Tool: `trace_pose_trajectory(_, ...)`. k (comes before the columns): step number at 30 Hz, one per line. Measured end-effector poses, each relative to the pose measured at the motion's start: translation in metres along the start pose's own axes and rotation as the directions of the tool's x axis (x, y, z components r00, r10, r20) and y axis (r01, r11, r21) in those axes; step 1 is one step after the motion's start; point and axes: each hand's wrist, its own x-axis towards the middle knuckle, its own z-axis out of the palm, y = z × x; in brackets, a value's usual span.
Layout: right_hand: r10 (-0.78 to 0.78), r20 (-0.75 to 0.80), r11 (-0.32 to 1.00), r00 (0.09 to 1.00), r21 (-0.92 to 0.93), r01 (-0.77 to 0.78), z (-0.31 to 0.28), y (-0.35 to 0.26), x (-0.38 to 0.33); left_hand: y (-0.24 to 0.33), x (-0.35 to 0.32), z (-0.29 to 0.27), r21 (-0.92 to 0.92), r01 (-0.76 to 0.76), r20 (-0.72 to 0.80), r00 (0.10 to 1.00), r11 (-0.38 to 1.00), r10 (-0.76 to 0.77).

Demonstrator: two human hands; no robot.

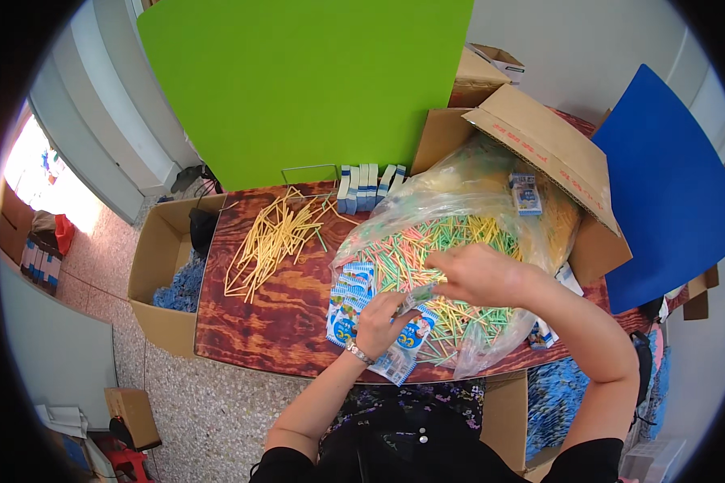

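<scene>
Head view looks down on a dark reddish wood-grain desk (pixel 274 314) set before a large green board (pixel 306 80). Left hand (pixel 381 320), a watch at its wrist, rests on the desk's near part with its fingers curled around a small blue-and-white packet (pixel 415 330), one of a fanned stack of similar packets (pixel 350 302) lying at the edge of a clear plastic bag (pixel 467 201). Right hand (pixel 475 274) hovers just above the bag's open mouth, fingers bunched together; whether it pinches anything I cannot tell, as the fingertips blur into what lies below. The bag spills a heap of thin pastel sticks (pixel 427 249), green, pink and yellow, across the desk's right half, and both hands meet over its near edge.

A loose pile of yellow sticks (pixel 270 237) lies well apart on the desk's left part. A row of upright blue-and-white packets (pixel 368 185) stands at the far edge beside a thin wire frame (pixel 310 171). An open cardboard box (pixel 532 145) rises behind the bag, with a blue board (pixel 669 177) to its right. Another open cardboard box (pixel 157 274) holding blue material sits on the floor at the desk's left.
</scene>
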Motion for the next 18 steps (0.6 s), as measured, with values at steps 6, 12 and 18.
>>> trace_pose_trajectory(6, 0.193, -0.182, 0.974, 0.964, 0.157, -0.165, 0.102, 0.056, -0.012, -0.013, -0.027, -0.050, -0.220, 0.460, 0.218, 0.883, 0.860, -0.416)
trace_pose_trajectory(12, 0.369, -0.272, 0.928, 0.889, 0.056, -0.369, 0.202, 0.052, 0.002, -0.061, -0.070, -0.094, -0.222, 0.598, 0.230, 0.800, 0.770, -0.554)
trace_pose_trajectory(18, 0.328, -0.273, 0.943, 0.904, 0.156, -0.295, 0.217, 0.055, 0.005, -0.069, -0.076, -0.085, 0.327, 0.432, 0.335, 0.779, 0.841, -0.530)
